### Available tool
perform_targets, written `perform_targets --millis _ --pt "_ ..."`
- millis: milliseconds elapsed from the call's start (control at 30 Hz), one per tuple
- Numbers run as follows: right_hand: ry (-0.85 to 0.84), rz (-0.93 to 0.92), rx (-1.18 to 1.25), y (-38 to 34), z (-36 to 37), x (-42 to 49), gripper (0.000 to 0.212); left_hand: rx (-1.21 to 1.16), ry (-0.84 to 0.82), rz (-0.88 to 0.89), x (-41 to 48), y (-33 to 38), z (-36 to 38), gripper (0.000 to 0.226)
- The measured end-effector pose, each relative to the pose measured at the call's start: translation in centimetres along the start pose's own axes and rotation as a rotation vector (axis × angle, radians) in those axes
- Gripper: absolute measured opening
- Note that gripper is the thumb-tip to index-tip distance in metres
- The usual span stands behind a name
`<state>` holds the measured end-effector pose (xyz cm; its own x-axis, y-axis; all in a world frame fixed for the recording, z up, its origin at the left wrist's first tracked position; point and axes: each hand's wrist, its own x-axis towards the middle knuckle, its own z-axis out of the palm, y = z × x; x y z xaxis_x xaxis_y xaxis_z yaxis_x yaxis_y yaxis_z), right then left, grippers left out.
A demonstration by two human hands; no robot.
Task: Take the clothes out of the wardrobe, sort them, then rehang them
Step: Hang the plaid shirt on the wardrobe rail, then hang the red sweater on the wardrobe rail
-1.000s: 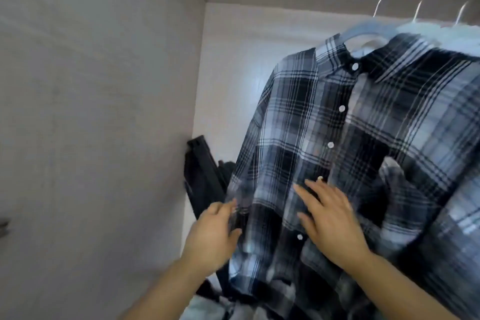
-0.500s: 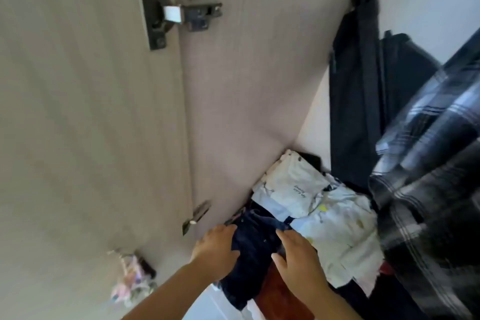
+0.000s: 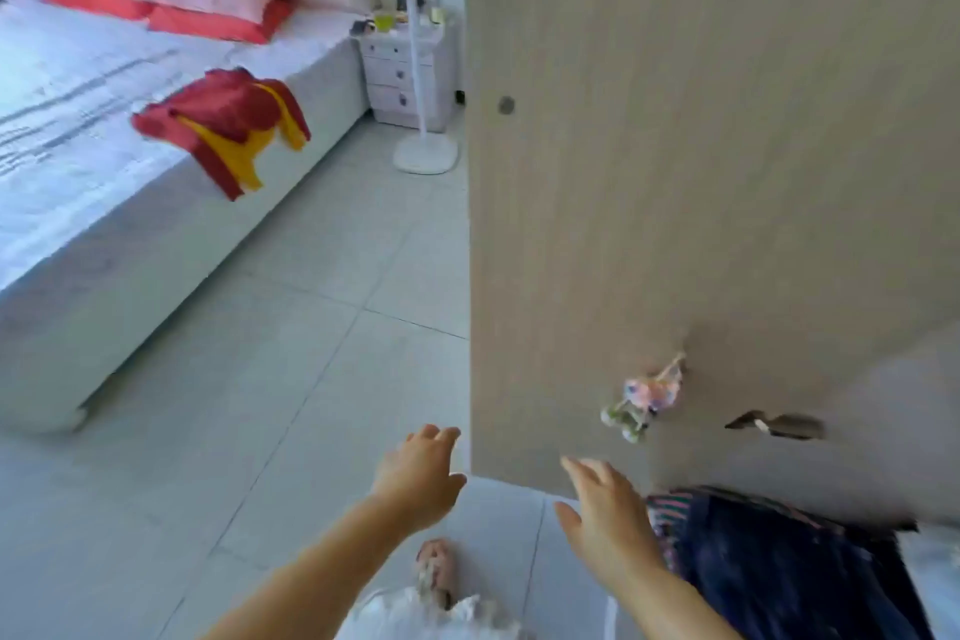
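Clothes in a dark pile [image 3: 769, 566] lie just right of your right hand [image 3: 608, 520], nearer it than your left hand [image 3: 415, 478], both hands spread and empty, and a red garment [image 3: 223, 120] lies on the bed's [image 3: 104, 213] near edge.

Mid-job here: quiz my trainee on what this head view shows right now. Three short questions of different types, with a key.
1. True or false: the left hand grips a hanger.
2. Where does the red and yellow garment lie? A: on the floor. B: at the edge of the bed. C: on a hanger.
3. Fill in: the dark blue garment lies closest to the ___ hand.
Key: 1 false, it is empty; 2 B; 3 right hand.
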<state>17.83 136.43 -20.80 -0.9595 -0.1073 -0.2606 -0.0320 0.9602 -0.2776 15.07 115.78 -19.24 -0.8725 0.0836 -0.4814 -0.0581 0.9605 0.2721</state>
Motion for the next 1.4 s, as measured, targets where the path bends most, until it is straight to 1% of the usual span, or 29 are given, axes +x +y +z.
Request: perform_targets --millis 33,133,267,367,533,667,867,1033,1200,1400 --pt "-0.018 -0.048 -0.022 -1.8 0.1 0.9 0.055 -0.024 0.026 -0.054 -0.7 -1.9 -0.5 0.056" --pt "-0.152 -0.254 -0.041 -8.2 0.2 3.8 0.048 -0.088 0.093 -0.190 -2.1 -7.6 -1.8 0.057" --pt "-0.179 -0.441 -0.090 -15.8 1.2 8.7 0.046 -0.171 0.148 -0.327 -2.7 -14.8 -4.0 0.058" --pt "-0.204 -0.523 -0.146 -21.8 2.0 12.6 0.049 -0.220 0.180 -0.402 -2.0 -20.3 -6.3 0.058" --pt "-0.213 -0.585 -0.161 -31.5 2.2 19.3 0.051 -0.268 0.245 -0.463 0.5 -29.0 -11.2 0.057" --pt "-0.211 -0.598 -0.171 -37.4 1.8 24.5 0.052 -0.291 0.281 -0.480 3.2 -34.2 -15.5 0.057" --pt "-0.222 -0.623 -0.185 -43.4 1.2 32.9 0.052 -0.324 0.288 -0.493 9.5 -39.7 -20.8 0.057" --pt "-0.217 -0.647 -0.190 -47.8 0.8 43.1 0.053 -0.319 0.271 -0.521 17.3 -44.0 -25.6 0.057" --pt "-0.221 -0.649 -0.167 -52.4 -1.9 54.0 0.051 -0.311 0.264 -0.581 25.3 -47.8 -32.9 0.057" --pt "-0.225 -0.679 -0.181 -58.1 -5.0 65.5 0.052 -0.334 0.297 -0.618 33.6 -51.6 -40.6 0.056"
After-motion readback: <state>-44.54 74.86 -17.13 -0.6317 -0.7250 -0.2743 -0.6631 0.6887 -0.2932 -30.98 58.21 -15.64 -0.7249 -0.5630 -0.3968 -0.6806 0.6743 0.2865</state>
